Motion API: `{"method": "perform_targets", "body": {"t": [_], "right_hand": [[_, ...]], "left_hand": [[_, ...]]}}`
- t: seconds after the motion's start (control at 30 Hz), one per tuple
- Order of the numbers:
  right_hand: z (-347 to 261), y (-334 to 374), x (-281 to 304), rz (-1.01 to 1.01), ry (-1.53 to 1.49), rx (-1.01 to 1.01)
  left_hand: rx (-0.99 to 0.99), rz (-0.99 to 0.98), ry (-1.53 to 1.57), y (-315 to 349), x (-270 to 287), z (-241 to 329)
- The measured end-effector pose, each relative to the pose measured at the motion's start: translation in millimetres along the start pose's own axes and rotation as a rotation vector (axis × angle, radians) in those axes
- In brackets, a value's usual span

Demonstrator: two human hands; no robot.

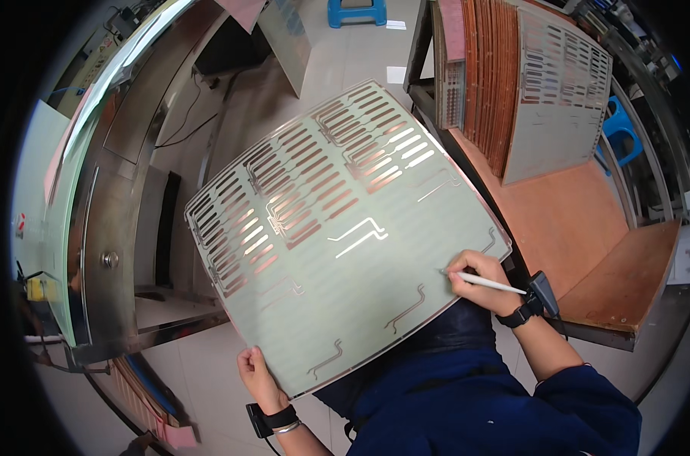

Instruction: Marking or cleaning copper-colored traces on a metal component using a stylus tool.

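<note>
Nearest the camera, the person's dark blue sleeves rise from the lower edge. The left hand (257,376), a black band on its wrist, grips the near bottom corner of a large pale green sheet (345,243), fingers tucked behind and thumb on the face. That hold looks meant to prop the sheet up, tilted toward the eyes, with its lower edge resting against the lap. The right hand (481,281), also banded at the wrist, is closed around a thin white pen (483,282), pinched like a writing tool, with its tip touching the sheet near the right edge, beside a short copper trace. Held flat to the view like this, the sheet shows its whole face: rows of shiny copper slots fill the upper left half, and a few bent traces lie scattered across the plainer lower half.

Just right of the sheet stands a wooden surface (588,228), brown and worn, with a metal frame. On it, further back, a stack of similar sheets (512,83) leans upright, copper-coloured edges showing, with a grey patterned one in front. To the left a steel machine (117,205) curves along the frame. The floor (345,53) is pale tile, with a blue stool (357,11) at the far end and another blue seat at the right.
</note>
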State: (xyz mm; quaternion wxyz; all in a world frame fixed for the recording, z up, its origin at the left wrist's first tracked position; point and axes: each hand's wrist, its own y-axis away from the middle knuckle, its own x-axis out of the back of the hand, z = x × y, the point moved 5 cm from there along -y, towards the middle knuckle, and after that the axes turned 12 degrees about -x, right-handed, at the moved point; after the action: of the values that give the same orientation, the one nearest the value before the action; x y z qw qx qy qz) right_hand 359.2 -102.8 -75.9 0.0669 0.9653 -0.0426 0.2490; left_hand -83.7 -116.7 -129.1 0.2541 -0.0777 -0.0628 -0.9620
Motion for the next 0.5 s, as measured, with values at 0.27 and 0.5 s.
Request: {"method": "perform_targets", "body": {"t": [0.27,0.5], "right_hand": [[3.9,-1.9,3.0,0.033,-0.029,-0.167],[2.6,-2.9,5.5,-0.026,-0.043,-0.138]], "left_hand": [[0.001,-0.049,0.017,-0.1,0.0,-5.3],[-0.015,-0.004,0.021,-0.9,-3.7,0.2]]}}
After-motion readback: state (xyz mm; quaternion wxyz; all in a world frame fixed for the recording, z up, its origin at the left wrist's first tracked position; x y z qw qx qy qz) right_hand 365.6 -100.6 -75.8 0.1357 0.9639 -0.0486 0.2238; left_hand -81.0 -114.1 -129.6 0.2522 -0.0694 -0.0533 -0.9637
